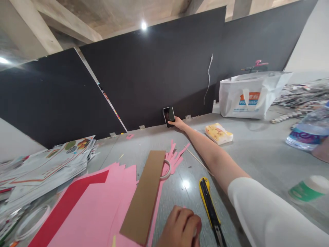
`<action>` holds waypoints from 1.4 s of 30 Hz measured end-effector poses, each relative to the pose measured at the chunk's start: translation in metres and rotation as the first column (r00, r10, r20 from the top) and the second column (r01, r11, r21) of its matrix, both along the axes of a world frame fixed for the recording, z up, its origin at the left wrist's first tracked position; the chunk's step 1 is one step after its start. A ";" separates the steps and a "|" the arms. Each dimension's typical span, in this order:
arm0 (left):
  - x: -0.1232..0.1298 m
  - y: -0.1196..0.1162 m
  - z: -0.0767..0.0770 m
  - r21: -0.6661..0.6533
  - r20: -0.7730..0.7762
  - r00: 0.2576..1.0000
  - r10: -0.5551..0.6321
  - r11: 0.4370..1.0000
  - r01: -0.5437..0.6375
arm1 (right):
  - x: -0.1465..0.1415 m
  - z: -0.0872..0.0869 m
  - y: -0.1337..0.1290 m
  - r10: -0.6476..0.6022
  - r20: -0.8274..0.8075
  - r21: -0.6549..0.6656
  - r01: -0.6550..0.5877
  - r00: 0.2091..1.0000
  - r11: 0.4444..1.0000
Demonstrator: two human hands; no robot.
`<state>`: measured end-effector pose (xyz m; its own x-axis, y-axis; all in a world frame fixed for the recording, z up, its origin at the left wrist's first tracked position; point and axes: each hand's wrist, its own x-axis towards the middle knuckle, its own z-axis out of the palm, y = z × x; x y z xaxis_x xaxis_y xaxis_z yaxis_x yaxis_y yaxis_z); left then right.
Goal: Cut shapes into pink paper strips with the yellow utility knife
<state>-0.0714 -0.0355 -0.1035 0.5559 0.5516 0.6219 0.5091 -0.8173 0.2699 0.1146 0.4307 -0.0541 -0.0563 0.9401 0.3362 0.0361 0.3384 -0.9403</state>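
Note:
At the foot of the black board, my right hand (179,123) reaches far forward and grips a smartphone (168,114) by its lower right edge, thumb on the screen side. The phone stands near upright, close to the board. Low in the view, my left hand (178,228) is curled closed; whatever its fingers may hold is hidden. Between that hand and my right arm lies a yellow and black utility knife (209,202). Left of the hand, a brown cardboard strip (145,195) rests over pink paper sheets (100,202), with a tape roll (167,170) against its edge.
A black board (159,72) closes off the back. Right of my arm are a tissue pack (218,133), a white bag (241,96), a water bottle (308,128) and a green-and-white container (308,188). Printed sheets (56,161) are piled left. A thin stick (197,159) lies beside the forearm.

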 end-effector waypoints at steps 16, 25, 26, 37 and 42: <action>0.000 -0.002 0.038 0.015 -0.105 0.994 0.013 1.000 -0.012 | -0.004 -0.014 0.015 0.038 -0.088 0.001 -0.038 0.995 0.999; -0.001 -0.001 0.034 0.012 -0.083 0.997 0.003 1.000 -0.002 | 0.000 -0.012 0.018 0.037 -0.165 -0.049 -0.046 0.986 0.998; -0.001 -0.001 0.033 0.010 -0.081 0.997 0.001 1.000 0.000 | 0.002 -0.011 0.017 0.063 -0.169 -0.046 -0.071 0.984 0.996; -0.004 -0.001 0.031 -0.033 -0.149 0.989 -0.010 0.999 0.006 | 0.005 -0.003 0.005 0.095 -0.261 -0.062 -0.115 0.961 0.991; -0.005 0.000 0.031 -0.055 -0.159 0.987 -0.026 0.998 0.017 | -0.002 0.000 0.001 0.073 -0.331 -0.127 -0.121 0.941 0.984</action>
